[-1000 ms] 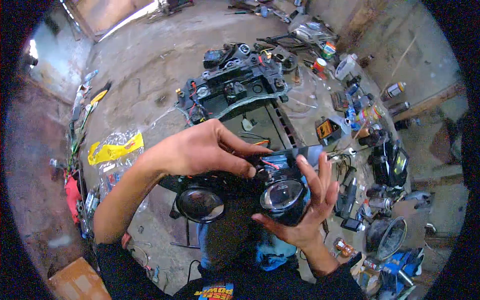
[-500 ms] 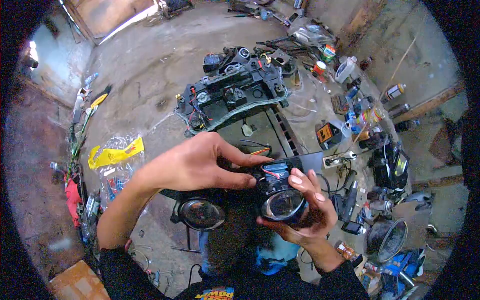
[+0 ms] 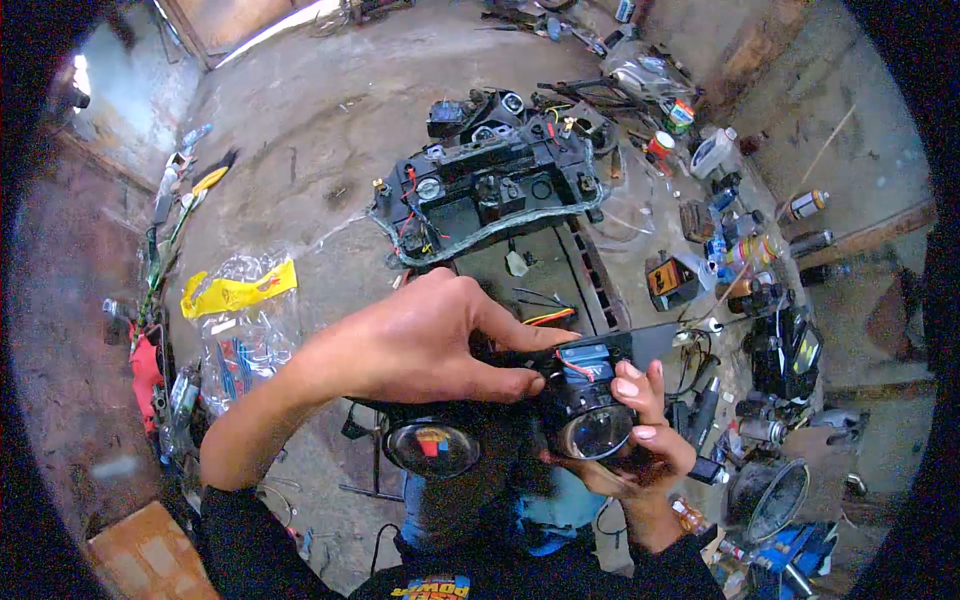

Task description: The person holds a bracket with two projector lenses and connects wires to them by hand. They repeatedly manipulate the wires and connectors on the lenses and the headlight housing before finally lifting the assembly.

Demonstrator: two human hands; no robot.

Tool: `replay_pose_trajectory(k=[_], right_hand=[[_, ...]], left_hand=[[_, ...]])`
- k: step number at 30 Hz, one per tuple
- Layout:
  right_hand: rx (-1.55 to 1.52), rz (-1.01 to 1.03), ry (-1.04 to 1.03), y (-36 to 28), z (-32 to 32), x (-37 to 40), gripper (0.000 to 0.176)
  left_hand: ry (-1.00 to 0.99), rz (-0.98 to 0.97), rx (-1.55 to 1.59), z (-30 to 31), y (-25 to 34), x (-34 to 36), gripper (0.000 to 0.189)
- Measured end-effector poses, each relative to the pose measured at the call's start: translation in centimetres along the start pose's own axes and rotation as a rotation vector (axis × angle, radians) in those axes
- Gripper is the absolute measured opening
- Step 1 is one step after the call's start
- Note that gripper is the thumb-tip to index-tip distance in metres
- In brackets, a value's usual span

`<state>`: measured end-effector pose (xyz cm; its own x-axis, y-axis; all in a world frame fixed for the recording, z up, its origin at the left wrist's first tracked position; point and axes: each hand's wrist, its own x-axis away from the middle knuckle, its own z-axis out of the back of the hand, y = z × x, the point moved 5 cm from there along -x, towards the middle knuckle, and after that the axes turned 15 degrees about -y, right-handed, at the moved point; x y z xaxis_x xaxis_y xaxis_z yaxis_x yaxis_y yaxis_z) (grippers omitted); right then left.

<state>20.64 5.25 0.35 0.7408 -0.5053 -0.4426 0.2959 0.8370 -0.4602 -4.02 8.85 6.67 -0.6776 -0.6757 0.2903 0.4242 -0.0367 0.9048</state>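
In the head view, a projector headlight lens (image 3: 597,432) with a round glass front sits low in front of me, on a dark unit with a blue part (image 3: 587,360) and a red wire. My right hand (image 3: 648,435) is closed around this lens from the right, fingers over its side. My left hand (image 3: 430,335) reaches across the top; its thumb and index finger pinch at the unit's left side, where the exact contact is hidden. A second projector lens (image 3: 432,448) hangs below my left wrist. Behind the hands shows a dark flat panel (image 3: 655,342).
A black headlight housing (image 3: 480,190) with wires lies on the floor ahead. A clear bag with a yellow label (image 3: 240,290) is at the left. Bottles, an orange-black box (image 3: 672,280), tools and a round metal bowl (image 3: 768,500) crowd the right side.
Both hands and the lens unit sit slightly farther right and lower in view, as the whole scene has shifted that way too. The grips look the same; the lens is tilted slightly differently.
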Motion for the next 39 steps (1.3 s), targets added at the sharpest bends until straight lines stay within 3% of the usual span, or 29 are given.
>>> replay_pose_trajectory(k=[4,10,11,13,17,20,21,24,28,32,39], right_hand=[[-0.013,0.013,0.058,-0.5,0.3,-0.5,0.113],[-0.059,0.020,-0.069,-1.5,1.9,-0.4,0.114],[-0.186,0.058,-0.072,-1.4,2.9,-0.8,0.094],[-0.194,0.084,0.007,-0.6,5.6,-2.1,0.072],[-0.186,-0.234,0.003,0.9,10.3,-8.8,0.037],[-0.332,-0.272,-0.498,3.2,9.3,-13.0,0.036],[-0.358,-0.157,-0.624,3.5,8.4,-14.0,0.029],[-0.522,-0.063,-0.813,3.3,7.2,-16.1,0.027],[-0.432,0.045,-1.033,3.6,5.8,-17.3,0.027],[-0.477,0.077,-1.148,3.9,4.8,-18.4,0.029],[-0.578,0.249,-1.173,4.5,2.8,-19.3,0.025]], left_hand=[[-0.003,0.088,-0.028,0.0,0.3,0.2,0.045],[0.158,-0.041,-0.100,-1.0,0.8,0.9,0.044],[0.155,-0.009,-0.112,-1.0,1.1,1.1,0.043],[0.099,0.026,-0.130,-0.9,1.5,1.2,0.049],[0.145,-0.091,-0.158,-1.3,1.3,1.3,0.052],[0.180,-0.129,-0.187,-1.5,1.7,1.5,0.054],[0.159,-0.094,-0.197,-1.6,1.8,1.6,0.055],[0.132,-0.044,-0.234,-1.5,2.3,1.8,0.058],[0.143,-0.078,-0.281,-1.8,2.9,2.1,0.059],[0.141,-0.088,-0.301,-1.9,2.9,2.1,0.058],[0.143,-0.106,-0.326,-1.8,2.8,2.1,0.056]])
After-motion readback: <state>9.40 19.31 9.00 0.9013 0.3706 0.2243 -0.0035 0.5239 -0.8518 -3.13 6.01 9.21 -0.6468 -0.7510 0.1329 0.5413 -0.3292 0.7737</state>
